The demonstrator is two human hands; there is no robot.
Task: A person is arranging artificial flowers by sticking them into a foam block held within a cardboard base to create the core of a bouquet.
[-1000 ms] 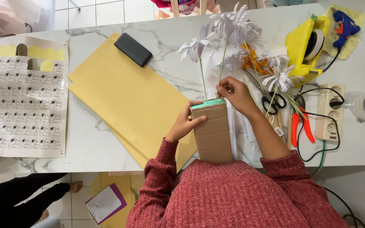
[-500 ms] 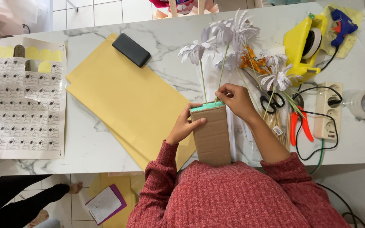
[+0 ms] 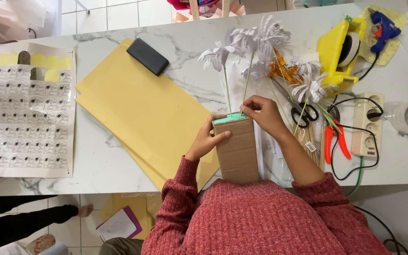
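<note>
Surface: white marble table (image 3: 119,160).
Left hand (image 3: 205,141): fingers curled, steadying cardboard box (image 3: 236,150).
Right hand (image 3: 264,114): pinching paper flower stem (image 3: 248,82) at the box top.

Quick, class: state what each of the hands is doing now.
Left hand: holds the cardboard box at its side.
Right hand: pinches a green stem.
</note>
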